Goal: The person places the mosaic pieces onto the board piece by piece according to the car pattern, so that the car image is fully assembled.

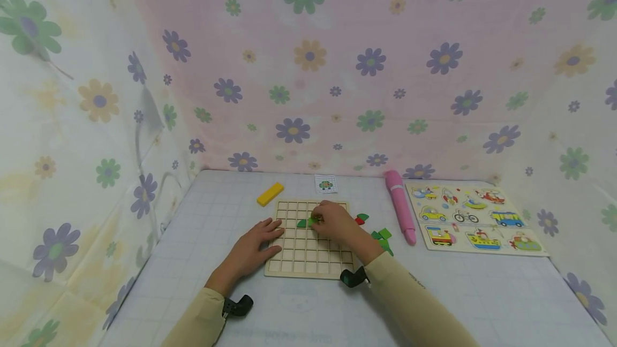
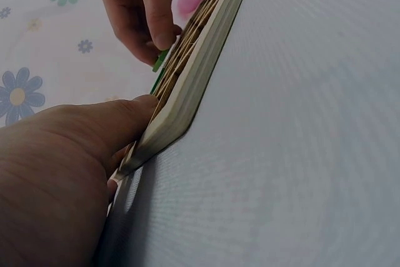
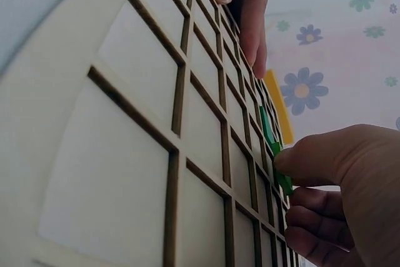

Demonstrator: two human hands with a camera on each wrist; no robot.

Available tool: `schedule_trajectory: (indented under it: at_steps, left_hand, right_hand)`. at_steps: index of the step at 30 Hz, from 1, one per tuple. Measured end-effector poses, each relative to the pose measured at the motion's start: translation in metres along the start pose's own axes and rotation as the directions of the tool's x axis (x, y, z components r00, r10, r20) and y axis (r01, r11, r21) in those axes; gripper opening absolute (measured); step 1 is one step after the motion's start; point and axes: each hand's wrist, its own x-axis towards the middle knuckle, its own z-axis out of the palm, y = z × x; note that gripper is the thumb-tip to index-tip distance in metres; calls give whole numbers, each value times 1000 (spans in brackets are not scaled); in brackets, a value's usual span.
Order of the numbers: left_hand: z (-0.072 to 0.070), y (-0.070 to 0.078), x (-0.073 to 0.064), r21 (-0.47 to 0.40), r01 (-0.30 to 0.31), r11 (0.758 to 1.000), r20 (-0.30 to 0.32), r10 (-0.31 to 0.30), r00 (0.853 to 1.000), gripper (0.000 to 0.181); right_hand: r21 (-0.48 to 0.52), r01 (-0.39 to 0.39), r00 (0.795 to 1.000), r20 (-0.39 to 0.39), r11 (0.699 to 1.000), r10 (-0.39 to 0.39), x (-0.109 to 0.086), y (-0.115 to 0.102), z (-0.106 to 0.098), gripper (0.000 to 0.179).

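One small, flat, bright green piece (image 3: 285, 181) is pinched between the thumb and fingers of your right hand (image 1: 332, 222), toward 12 o'clock on the square, pale wooden grid board (image 1: 291, 257). Your left hand (image 1: 251, 249) rests at the board's 9 o'clock edge, fingers extended, thumb apart from them.

You appear to be seating the pinched piece beside the dark green, round-edged piece (image 1: 302, 223) to its 9 o'clock — the next move likely calls for squaring it to a cell, then pressing it flat.

Your fingers cover much of the pinched piece, so its full outline is hidden; it looks thin and straight-edged, tilted in the left wrist view — whether any edge already sits in a cell, you cannot tell.
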Motion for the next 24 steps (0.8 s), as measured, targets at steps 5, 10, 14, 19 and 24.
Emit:
schedule_trajectory:
  at_steps: [5,10,14,19,24]
  left_hand:
    - [1,0,0,-2,3,1000,-4,-3,1000,53]
    - [0,0,0,-1,-2,1000,-4,2,1000,53]
    - [0,1,0,-4,3,1000,-1,-3,1000,53]
    - [1,1,0,-8,-1,1000,-8,1,1000,53]
    - [0,-1,1,3,8,1000,-4,-8,1000,54]
  right_hand:
    - [-4,3,1000,11,1000,-3,0,-1,1,15]
    - [1,9,1000,15,1000,-9,-1,-2,1,15]
    - [-3,10,1000,13,1000,-10,-1,-1,3,16]
    - [-4,4,1000,7,1000,-4,-1,0,5,15]
    - [2,21,1000,1,1000,-21,-3,-3,2,14]
